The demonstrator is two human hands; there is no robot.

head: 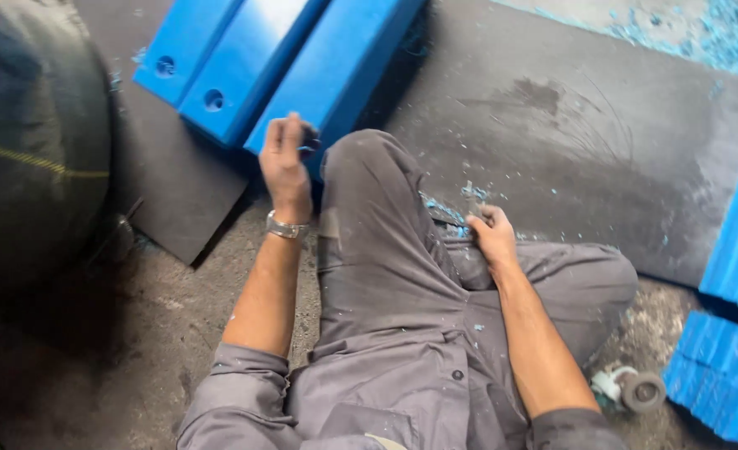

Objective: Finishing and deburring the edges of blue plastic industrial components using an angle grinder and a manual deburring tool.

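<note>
Daylight, soft, from far side; glare on the middle blue plastic block point(256, 50). Deep shadow at near left by the black bulk point(27, 142). My left hand point(285, 162) motion-blurred. Overall soft focus; edges bend slightly.

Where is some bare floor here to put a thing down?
The dark mat lies bare right of the blue blocks. Concrete is free left of the left hand. Around the right hand, shavings crowd it.
</note>
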